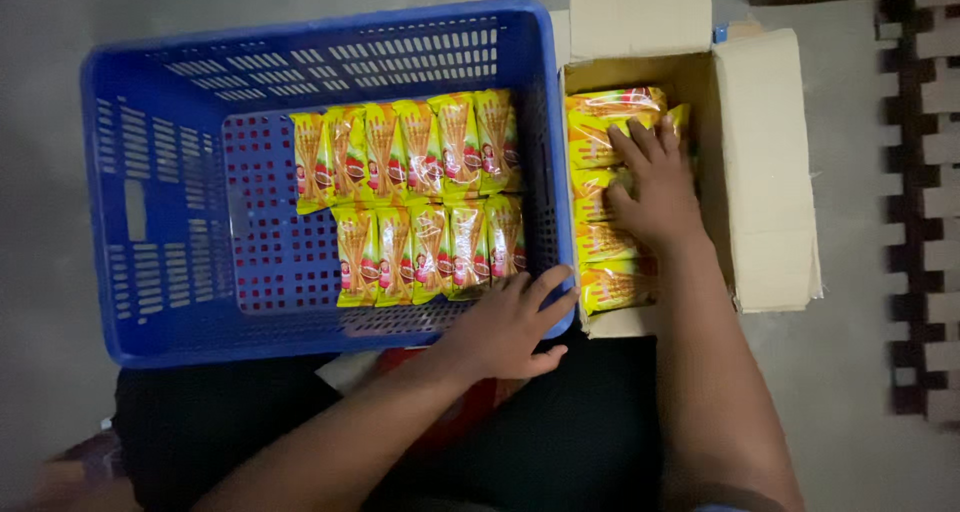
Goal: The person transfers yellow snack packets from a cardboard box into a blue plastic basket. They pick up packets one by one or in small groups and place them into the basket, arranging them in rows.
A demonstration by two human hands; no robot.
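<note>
A person seated on the floor moves yellow snack packets (412, 197) from a cardboard box (765, 172) into a blue plastic crate (150, 202). Two rows of packets already fill the crate's 3 o'clock half; the 9 o'clock half lies bare. The right hand (655, 187) rests on the packets in the box (610, 242), fingers spread, nothing lifted yet. The left hand (510, 322) steadies the crate's rim at 5 o'clock, fingers loosely spread. By the look, roughly half remains.
</note>
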